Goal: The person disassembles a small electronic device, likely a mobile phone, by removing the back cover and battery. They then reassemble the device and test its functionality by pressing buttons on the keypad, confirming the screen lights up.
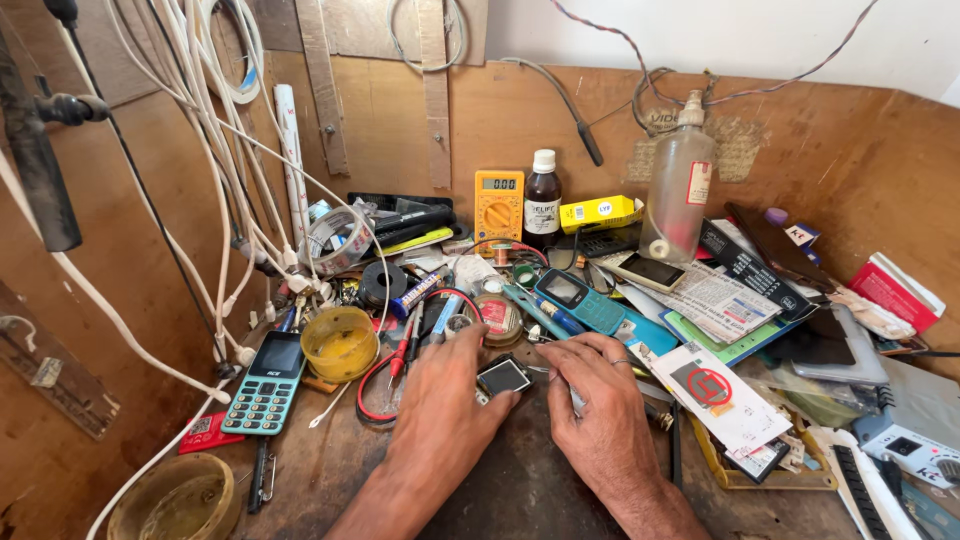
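My left hand lies on the wooden bench with its fingertips pinching a small dark rectangular part with a screen. Just to its right my right hand rests palm down, with a ring on one finger. A thin metal tool pokes out under that hand's thumb side toward the small part. Red and black probe leads loop just left of my left hand.
A teal keypad phone and a yellow plastic cup lie left. Behind stand a yellow multimeter, a brown bottle and a clear bottle. Papers, boxes and phones crowd the right. White cables hang at left.
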